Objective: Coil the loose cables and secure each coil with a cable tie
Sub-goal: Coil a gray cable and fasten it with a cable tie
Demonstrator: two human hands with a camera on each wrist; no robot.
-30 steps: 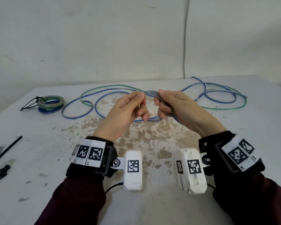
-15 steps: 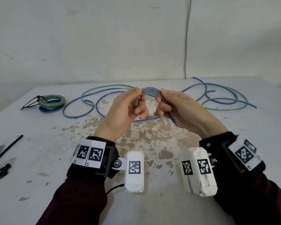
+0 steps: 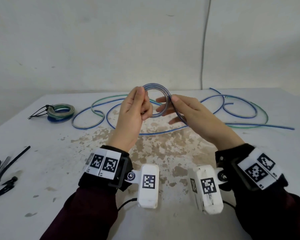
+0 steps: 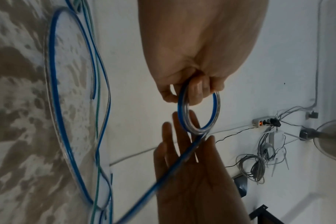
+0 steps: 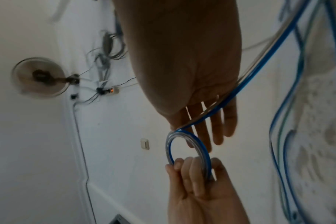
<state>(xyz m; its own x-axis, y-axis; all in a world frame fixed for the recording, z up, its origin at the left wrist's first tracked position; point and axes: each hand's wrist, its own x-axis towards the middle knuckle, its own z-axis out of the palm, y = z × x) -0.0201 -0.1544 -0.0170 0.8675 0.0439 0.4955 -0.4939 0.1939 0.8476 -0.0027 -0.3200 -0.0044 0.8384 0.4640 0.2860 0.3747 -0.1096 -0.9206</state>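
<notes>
Now left hand grips the coil; right hand flat against it.

Beyond the far edge of a white table with brown worn patches, a pale wall, a thin grey cord running down it.

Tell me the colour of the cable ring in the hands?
Clear with a blue stripe, the ring shows best in the left wrist view.
</notes>
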